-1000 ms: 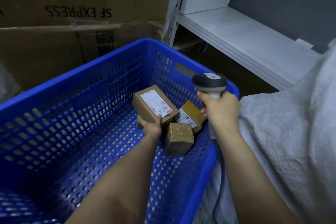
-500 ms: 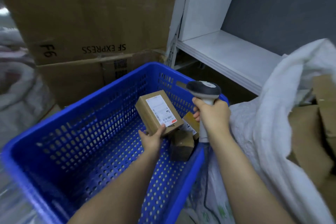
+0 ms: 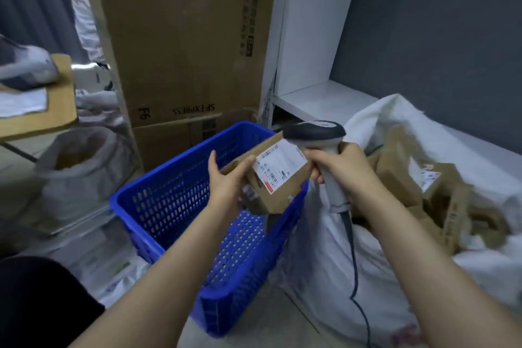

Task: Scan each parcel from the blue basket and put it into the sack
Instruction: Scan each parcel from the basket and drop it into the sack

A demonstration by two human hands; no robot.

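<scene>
My left hand (image 3: 226,181) holds a brown cardboard parcel (image 3: 285,192) with a white label (image 3: 278,165) above the far right corner of the blue basket (image 3: 169,206). The label faces up toward me. My right hand (image 3: 341,171) grips the handle of a grey and black barcode scanner (image 3: 316,133), whose head sits just over the parcel's far edge. Its cable (image 3: 354,263) hangs down in front of the white sack (image 3: 324,248) on the right, which holds several brown parcels (image 3: 409,178). Another parcel shows dimly under the held one.
Tall SF Express cardboard boxes (image 3: 183,51) stand behind the basket. A white shelf unit (image 3: 316,99) is at the back right. Another white sack (image 3: 79,172) sits at the left under a wooden table (image 3: 59,110). Plastic bags lie on the floor beside the basket.
My left hand has lifted the labelled parcel out of the basket and up to the scanner. My view has pulled back, so the sack and its parcels now show.
</scene>
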